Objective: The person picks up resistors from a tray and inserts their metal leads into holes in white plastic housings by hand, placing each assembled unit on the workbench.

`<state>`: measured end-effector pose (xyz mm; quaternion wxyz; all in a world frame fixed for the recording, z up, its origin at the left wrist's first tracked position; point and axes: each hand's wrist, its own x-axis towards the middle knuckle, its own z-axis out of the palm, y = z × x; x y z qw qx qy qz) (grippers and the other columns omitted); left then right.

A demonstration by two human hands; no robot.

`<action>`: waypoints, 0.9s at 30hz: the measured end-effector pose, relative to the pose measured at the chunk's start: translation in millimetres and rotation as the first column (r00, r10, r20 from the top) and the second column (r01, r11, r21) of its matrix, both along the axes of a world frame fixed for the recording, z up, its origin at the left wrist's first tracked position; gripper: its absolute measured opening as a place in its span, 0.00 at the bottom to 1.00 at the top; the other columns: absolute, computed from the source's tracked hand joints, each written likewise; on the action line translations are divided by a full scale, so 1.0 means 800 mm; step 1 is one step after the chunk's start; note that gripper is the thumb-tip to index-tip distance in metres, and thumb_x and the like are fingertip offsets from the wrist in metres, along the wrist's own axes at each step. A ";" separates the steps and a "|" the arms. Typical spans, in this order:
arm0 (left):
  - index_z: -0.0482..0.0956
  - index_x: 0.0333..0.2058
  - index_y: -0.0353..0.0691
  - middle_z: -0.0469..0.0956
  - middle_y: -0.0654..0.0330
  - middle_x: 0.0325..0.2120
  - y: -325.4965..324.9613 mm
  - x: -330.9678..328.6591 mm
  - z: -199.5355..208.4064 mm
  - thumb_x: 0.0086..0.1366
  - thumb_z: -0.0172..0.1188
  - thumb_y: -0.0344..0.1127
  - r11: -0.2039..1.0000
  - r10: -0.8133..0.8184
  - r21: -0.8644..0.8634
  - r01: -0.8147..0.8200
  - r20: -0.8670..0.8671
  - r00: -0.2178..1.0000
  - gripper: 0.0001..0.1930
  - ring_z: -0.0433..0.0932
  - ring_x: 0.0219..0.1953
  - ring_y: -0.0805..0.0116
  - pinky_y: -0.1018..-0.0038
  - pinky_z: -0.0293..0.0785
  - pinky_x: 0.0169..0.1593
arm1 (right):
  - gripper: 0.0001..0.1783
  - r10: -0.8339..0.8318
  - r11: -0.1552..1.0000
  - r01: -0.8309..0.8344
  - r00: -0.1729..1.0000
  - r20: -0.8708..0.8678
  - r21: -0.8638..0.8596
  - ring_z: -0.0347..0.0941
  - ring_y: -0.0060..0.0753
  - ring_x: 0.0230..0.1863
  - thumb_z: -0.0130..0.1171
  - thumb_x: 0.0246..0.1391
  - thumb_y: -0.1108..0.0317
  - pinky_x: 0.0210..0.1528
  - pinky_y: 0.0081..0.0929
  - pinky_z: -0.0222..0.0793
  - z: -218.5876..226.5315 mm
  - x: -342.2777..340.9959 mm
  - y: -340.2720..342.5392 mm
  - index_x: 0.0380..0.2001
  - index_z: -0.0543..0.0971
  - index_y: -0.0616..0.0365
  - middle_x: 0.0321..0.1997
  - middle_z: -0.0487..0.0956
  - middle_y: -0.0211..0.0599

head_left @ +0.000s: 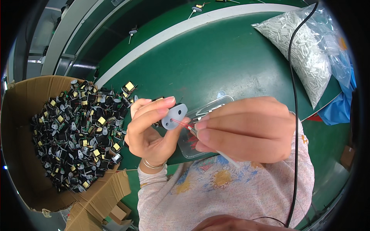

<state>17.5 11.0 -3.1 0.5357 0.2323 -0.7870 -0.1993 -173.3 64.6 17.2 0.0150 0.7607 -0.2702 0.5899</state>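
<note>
Both hands up over green table, working a small part with red wire

Left hand point(152, 129) pinches a small black component with pale grey teardrop plate point(174, 116), held mid-air; right hand point(241, 129) grips a thin white sleeve point(225, 156) and the red wire point(181, 123) running to the plate. Clear plastic tray point(210, 109) lies just behind the hands on the green table point(216, 57). Cardboard box point(23, 127) at left holds a heap of like black parts point(77, 131); bag of white tubes point(304, 54) far right, black cable point(295, 115) crossing it

A factory assembly bench: a green table point(216, 57) with a white stripe, a cardboard box point(23, 127) heaped with small black electronic parts point(77, 131), and a bag of white tubes point(304, 50).
</note>
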 end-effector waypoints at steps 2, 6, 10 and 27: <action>0.70 0.36 0.38 0.80 0.53 0.33 0.000 0.000 0.000 0.41 0.73 0.26 1.000 0.003 -0.003 -0.003 0.004 1.000 0.23 0.79 0.34 0.65 0.68 0.66 0.44 | 0.16 -0.005 1.000 0.005 1.000 -0.018 -0.003 0.78 0.32 0.27 0.71 0.30 0.77 0.27 0.19 0.76 0.000 -0.001 0.000 0.28 0.79 0.65 0.27 0.80 0.40; 0.71 0.35 0.39 0.80 0.54 0.33 -0.001 -0.002 0.002 0.41 0.73 0.27 1.000 0.001 -0.017 -0.001 -0.004 1.000 0.22 0.79 0.34 0.65 0.68 0.66 0.43 | 0.16 -0.038 0.999 0.039 0.999 -0.019 0.013 0.78 0.29 0.25 0.71 0.30 0.74 0.25 0.18 0.74 -0.013 -0.001 -0.002 0.28 0.80 0.62 0.26 0.80 0.36; 0.72 0.34 0.39 0.80 0.54 0.32 -0.002 -0.001 0.005 0.43 0.72 0.29 0.998 -0.022 -0.057 0.025 0.058 0.998 0.20 0.79 0.33 0.64 0.68 0.66 0.42 | 0.15 -0.083 0.990 0.068 0.990 0.117 0.120 0.76 0.27 0.23 0.72 0.29 0.73 0.23 0.17 0.72 -0.008 0.003 -0.005 0.27 0.81 0.59 0.25 0.80 0.31; 0.70 0.29 0.33 0.78 0.44 0.36 0.010 -0.001 0.009 0.45 0.68 0.23 0.854 -0.178 0.438 0.280 -0.261 0.949 0.14 0.77 0.32 0.66 0.77 0.72 0.38 | 0.12 -0.130 0.982 0.133 0.991 -0.027 0.135 0.72 0.30 0.24 0.60 0.29 0.81 0.24 0.21 0.67 -0.007 0.007 -0.015 0.24 0.80 0.58 0.24 0.76 0.30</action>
